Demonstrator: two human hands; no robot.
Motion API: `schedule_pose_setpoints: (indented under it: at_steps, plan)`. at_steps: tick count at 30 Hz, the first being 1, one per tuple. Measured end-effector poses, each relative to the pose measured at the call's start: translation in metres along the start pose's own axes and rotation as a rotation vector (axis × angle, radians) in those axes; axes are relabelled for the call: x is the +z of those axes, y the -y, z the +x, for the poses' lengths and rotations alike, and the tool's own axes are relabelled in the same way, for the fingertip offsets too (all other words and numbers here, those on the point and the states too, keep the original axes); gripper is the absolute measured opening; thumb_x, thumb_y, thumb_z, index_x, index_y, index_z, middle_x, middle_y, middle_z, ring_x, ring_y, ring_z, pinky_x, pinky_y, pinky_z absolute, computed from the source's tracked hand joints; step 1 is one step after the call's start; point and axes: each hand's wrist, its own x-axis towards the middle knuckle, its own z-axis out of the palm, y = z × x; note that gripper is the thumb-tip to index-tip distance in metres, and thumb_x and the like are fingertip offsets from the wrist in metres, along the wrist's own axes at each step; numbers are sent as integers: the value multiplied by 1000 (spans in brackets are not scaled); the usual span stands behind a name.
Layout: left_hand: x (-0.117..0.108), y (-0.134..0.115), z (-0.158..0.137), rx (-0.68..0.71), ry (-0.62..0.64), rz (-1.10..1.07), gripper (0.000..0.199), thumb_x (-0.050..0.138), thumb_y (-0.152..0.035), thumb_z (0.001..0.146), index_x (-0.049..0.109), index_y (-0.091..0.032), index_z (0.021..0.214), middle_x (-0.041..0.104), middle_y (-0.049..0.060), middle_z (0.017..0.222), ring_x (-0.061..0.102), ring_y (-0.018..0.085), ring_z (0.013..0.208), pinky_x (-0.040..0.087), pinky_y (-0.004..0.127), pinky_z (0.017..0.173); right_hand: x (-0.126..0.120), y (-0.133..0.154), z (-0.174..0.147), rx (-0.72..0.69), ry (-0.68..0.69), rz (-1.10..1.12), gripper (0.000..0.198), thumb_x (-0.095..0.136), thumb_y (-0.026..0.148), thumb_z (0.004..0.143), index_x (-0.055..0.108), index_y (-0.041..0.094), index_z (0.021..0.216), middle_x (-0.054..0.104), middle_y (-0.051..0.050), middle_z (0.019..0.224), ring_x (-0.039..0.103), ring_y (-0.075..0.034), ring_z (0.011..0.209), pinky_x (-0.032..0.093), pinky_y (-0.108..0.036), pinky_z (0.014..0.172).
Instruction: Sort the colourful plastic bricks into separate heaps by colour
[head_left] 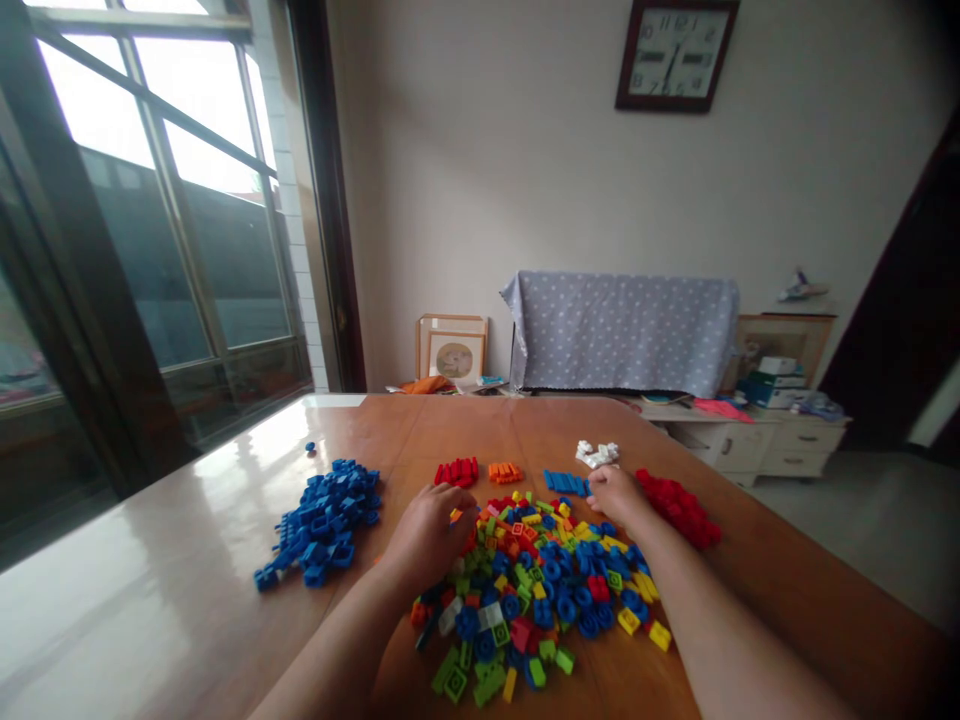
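My left hand (431,530) is over the left side of a mixed pile of toy building bricks (540,570), its fingers curled downward. A bit of orange shows by its fingertips, but what they hold is hidden. Past the far right of the pile, my right hand (616,496) is closed in a pinch at the right end of a row of blue bricks (564,484). The fingertips touch the end blue brick there. Left of that row lie a short row of orange bricks (505,472) and a row of red bricks (456,472).
A heap of blue bricks (322,520) lies on the left of the wooden table (405,430), with one blue piece (310,448) behind it. White bricks (598,454) and a red heap (679,508) lie on the right. A cloth-covered object (622,335) stands beyond the table.
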Motion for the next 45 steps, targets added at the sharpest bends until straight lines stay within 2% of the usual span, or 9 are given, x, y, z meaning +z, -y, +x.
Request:
schedule_pose_setpoints:
  at_steps: [7, 16, 24, 33, 40, 45]
  plan:
    - [-1, -2, 1, -14, 13, 13, 20, 54, -29, 93, 73, -21, 93, 72, 6, 97, 62, 23, 94, 46, 31, 82, -4, 10, -5, -54, -38, -116, 19, 63, 21, 75, 72, 19, 92, 73, -8, 87, 67, -23, 82, 48, -30, 72]
    - [0, -4, 2, -10, 24, 17, 19, 55, -29, 93, 73, -22, 92, 73, 7, 95, 63, 23, 96, 46, 32, 83, 3, 14, -8, -108, -103, -181, 26, 65, 19, 78, 68, 20, 103, 70, -9, 98, 65, -23, 92, 44, -28, 77]
    - [1, -2, 2, 2, 30, 6, 18, 56, -25, 92, 73, -22, 92, 72, 6, 95, 62, 22, 94, 45, 31, 84, 3, 12, -7, -102, -99, -173, 38, 61, 17, 81, 65, 21, 118, 71, -11, 103, 66, -24, 95, 44, -29, 79]
    - [3, 0, 2, 3, 27, 25, 17, 56, -26, 93, 72, -22, 89, 72, 6, 95, 63, 22, 94, 45, 31, 83, 1, 15, -7, -112, -81, -166, 27, 56, 16, 83, 70, 20, 106, 72, -12, 111, 65, -25, 104, 45, -30, 84]
    - [2, 0, 2, 3, 33, 14, 18, 55, -28, 93, 72, -22, 90, 72, 6, 96, 63, 22, 94, 46, 30, 83, -7, 19, -9, -137, -82, -138, 25, 58, 19, 80, 69, 22, 103, 73, -8, 101, 66, -22, 94, 45, -28, 78]
    - [3, 2, 2, 12, 22, 21, 18, 55, -27, 93, 72, -23, 90, 72, 6, 96, 63, 22, 93, 46, 31, 84, -9, 31, -26, -249, 43, -91, 20, 55, 21, 82, 71, 22, 95, 75, -3, 90, 66, -19, 82, 45, -25, 70]
